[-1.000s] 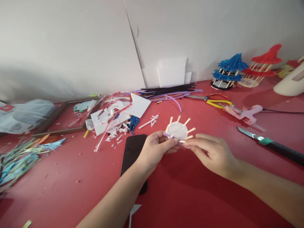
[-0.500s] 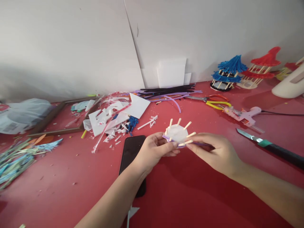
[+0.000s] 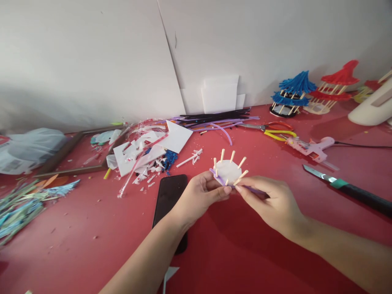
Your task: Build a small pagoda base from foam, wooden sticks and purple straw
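Observation:
Between my hands is a small round white disc [image 3: 227, 170] with several short pale sticks standing up around its rim. A purple pipe cleaner [image 3: 255, 190] runs along the disc's near edge and trails out to the right. My left hand [image 3: 204, 192] is closed on the disc's left side, thumb at the near edge. With thumb and fingertips my right hand [image 3: 272, 200] pinches the purple pipe cleaner close to the right side of the rim. The disc is held above the red table, and its underside is hidden.
A black phone [image 3: 170, 200] lies beneath my left forearm. To the right are a craft knife [image 3: 352, 192], a pink glue gun [image 3: 312, 149] and pliers [image 3: 277, 131]. Paper scraps [image 3: 147, 151] lie left of centre; blue [image 3: 292, 96] and red [image 3: 335, 87] pagoda-like models stand at the back.
The disc has turned a little between my hands, so its sticks stand more upright. My right fingers have shifted slightly left along the near edge, toward my left thumb.

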